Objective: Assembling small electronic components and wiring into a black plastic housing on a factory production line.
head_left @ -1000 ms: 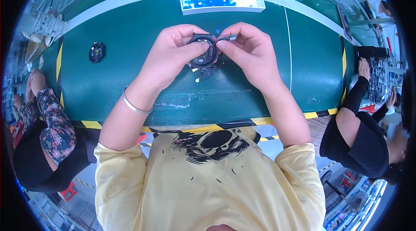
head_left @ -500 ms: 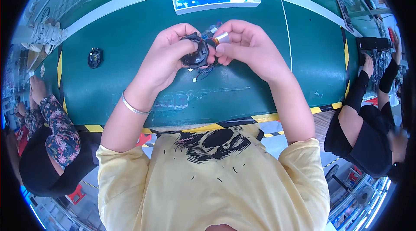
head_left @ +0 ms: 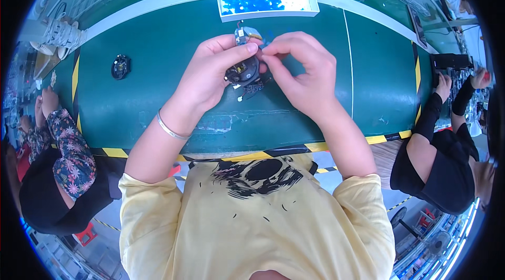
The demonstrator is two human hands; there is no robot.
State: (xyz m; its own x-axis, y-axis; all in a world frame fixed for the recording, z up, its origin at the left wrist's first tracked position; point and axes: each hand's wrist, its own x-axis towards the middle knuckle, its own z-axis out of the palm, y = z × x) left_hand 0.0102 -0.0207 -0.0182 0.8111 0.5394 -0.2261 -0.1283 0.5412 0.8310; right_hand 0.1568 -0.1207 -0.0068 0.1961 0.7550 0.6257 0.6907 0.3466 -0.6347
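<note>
My left hand (head_left: 213,64) is closed around a black round housing (head_left: 243,72) with small electronic parts inside. Its thumb presses near the upper edge. Above that thumb a silver and amber block with blue edging (head_left: 249,34) stands out from the housing. Thin dark wires (head_left: 254,88) with a small white connector (head_left: 240,98) hang below, over the table. My right hand (head_left: 302,64) is closed in a pinch at the housing's upper right side. A bit of blue shows at its fingertips, but what they hold is too small to name.
A white tray (head_left: 268,15) of small blue pieces stands at the far edge of the green table (head_left: 310,122). Another black round housing (head_left: 120,67) lies at the left. Striped tape (head_left: 252,157) marks the near edge. Co-workers sit on both sides, one in a flowered sleeve (head_left: 72,156).
My right fingers have left the silver part and now pinch beside the housing. The block shows above my left thumb, and the housing is turned more face up. The view has shifted slightly.
</note>
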